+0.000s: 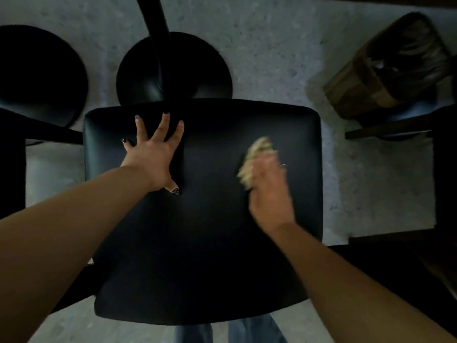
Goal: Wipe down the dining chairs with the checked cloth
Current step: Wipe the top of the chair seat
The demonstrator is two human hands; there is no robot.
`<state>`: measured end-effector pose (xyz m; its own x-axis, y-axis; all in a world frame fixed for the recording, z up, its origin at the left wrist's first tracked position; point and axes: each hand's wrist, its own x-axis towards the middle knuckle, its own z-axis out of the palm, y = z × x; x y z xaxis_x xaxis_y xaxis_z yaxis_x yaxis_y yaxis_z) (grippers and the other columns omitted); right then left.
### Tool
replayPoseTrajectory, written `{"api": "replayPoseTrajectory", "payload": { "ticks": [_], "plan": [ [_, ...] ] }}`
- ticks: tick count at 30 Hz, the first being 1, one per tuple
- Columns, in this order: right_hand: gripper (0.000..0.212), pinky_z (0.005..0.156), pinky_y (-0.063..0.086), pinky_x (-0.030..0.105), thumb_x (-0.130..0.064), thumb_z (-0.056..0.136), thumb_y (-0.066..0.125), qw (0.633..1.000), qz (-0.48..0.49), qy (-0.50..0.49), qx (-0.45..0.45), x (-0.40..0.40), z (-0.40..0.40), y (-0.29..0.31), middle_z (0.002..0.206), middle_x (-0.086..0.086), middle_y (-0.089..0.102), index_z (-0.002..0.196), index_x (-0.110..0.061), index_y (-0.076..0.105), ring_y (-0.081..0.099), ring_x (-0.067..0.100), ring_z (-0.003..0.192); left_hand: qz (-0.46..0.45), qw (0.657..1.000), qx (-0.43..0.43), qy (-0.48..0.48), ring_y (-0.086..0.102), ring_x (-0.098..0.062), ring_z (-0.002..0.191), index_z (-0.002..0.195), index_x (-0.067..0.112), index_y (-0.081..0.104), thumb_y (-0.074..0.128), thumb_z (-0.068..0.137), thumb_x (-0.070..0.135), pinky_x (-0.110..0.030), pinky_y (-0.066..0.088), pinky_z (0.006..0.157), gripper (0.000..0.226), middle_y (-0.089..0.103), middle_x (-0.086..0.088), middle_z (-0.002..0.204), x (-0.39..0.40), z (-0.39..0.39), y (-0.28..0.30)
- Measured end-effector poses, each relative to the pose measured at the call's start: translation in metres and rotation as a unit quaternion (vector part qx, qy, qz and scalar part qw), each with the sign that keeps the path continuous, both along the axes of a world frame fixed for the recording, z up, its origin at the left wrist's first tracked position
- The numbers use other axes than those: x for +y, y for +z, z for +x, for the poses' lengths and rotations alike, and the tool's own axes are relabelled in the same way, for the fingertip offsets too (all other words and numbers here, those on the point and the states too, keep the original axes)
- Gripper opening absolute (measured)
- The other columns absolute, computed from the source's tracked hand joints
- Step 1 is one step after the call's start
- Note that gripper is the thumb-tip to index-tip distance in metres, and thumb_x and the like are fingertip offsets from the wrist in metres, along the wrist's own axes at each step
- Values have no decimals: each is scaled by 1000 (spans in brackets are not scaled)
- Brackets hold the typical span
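A black padded chair seat (pixel 202 243) fills the middle of the head view, seen from above. My left hand (pixel 154 154) lies flat on its far left part with fingers spread, holding nothing. My right hand (pixel 269 191) is closed around a bunched pale checked cloth (pixel 257 154), pressed on the seat's right half. The hand and cloth are blurred by motion. Most of the cloth is hidden inside the fist.
A black table pedestal with a round base (pixel 173 68) stands just beyond the seat. Another round black base (pixel 37 73) is at far left. A wooden bin lined with a bag (pixel 390 68) stands at upper right on grey speckled floor. Dark furniture edges border both sides.
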<state>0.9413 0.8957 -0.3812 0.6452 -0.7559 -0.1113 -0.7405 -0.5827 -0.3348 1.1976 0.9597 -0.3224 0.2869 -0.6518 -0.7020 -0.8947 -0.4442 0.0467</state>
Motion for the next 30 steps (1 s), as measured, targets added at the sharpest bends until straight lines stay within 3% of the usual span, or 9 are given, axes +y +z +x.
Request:
{"api": "replayPoseTrajectory", "payload": {
  "ticks": [3,5,10,12,19,23,26,28,30],
  "plan": [
    [53,111,23,38,-4,89,46,906,51,-418,-34,-75,-23,17,146,24,32,141,3,35,30,38,134,-8,1000,2,6,-21,-49,141,150,33,-21,89,58,45,-70,17,108,143,-29,3,158,0,0,0],
    [53,110,22,35,-8,90,46,855,66,-513,-27,-84,-9,19,148,22,30,141,2,35,29,35,134,-9,1000,2,11,-22,-49,141,150,33,-21,89,59,44,-70,17,108,143,-28,4,158,-1,0,0],
    [64,118,10,45,-10,79,34,994,5,-94,-51,35,43,5,149,28,29,140,8,36,16,40,141,-17,1000,4,14,-21,-48,141,151,34,-19,90,56,45,-71,17,109,145,-27,5,158,1,0,-2],
    [63,116,11,46,-7,78,33,998,-3,39,-41,27,29,7,148,25,35,139,6,39,19,40,142,-19,1000,5,16,-21,-48,141,151,34,-19,90,56,44,-71,17,109,145,-27,5,158,1,0,-1],
    [44,104,35,39,-12,87,48,885,81,-457,12,-144,20,21,135,25,46,129,1,51,44,37,124,-25,999,6,19,-22,-48,141,151,34,-19,90,58,43,-70,16,109,143,-26,5,158,2,-1,-1],
    [56,116,13,40,-4,79,36,981,-2,-174,-91,-53,107,3,142,28,40,132,8,48,31,42,136,-36,999,11,26,-22,-47,142,151,35,-17,90,58,41,-69,15,108,142,-24,6,159,3,-1,-2],
    [61,117,10,46,-3,76,35,987,16,141,-79,32,119,4,145,26,37,136,8,43,23,43,140,-42,998,14,44,-23,-43,143,152,35,-15,90,60,37,-68,11,110,140,-23,7,160,4,-1,-1],
    [59,116,13,43,-2,76,33,982,-11,172,-82,17,84,6,141,25,42,133,8,46,30,43,136,-45,998,10,52,-22,-41,144,153,29,-16,91,58,37,-66,12,112,143,-23,6,160,3,-2,-1],
    [52,115,20,41,-2,81,37,998,-10,-7,-60,-18,38,6,141,26,41,132,8,48,33,42,134,-52,996,-1,67,-21,-36,145,153,21,-16,93,55,38,-60,11,114,148,-23,0,160,6,-2,-1]
  ]
}}
